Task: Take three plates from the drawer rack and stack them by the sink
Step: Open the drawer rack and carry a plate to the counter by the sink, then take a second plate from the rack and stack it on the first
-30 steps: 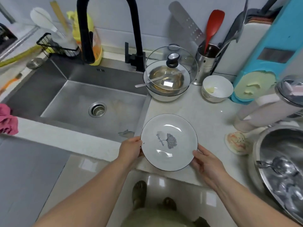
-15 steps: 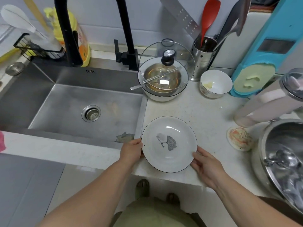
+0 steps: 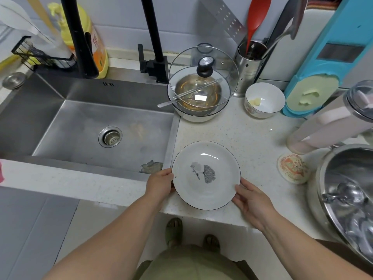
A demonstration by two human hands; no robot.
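— Gripping the plate [image 3: 205,175] by its rim, we have our left hand [image 3: 160,183] on the near-left edge and our right hand [image 3: 252,201] on the near-right edge; it sits between our palms, low over the counter [image 3: 252,134], though we cannot tell if it has touched down.

— And just beyond our left knuckles?

— The sink [image 3: 80,126] lip. We judge that to be the risk: if we let go while the plate overhangs that edge, it could tip in.

— Further out?

— Ahead of our fingers stands the lidded pot [image 3: 201,93], well apart. Only one plate shows, so we cannot tell whether others lie beneath.
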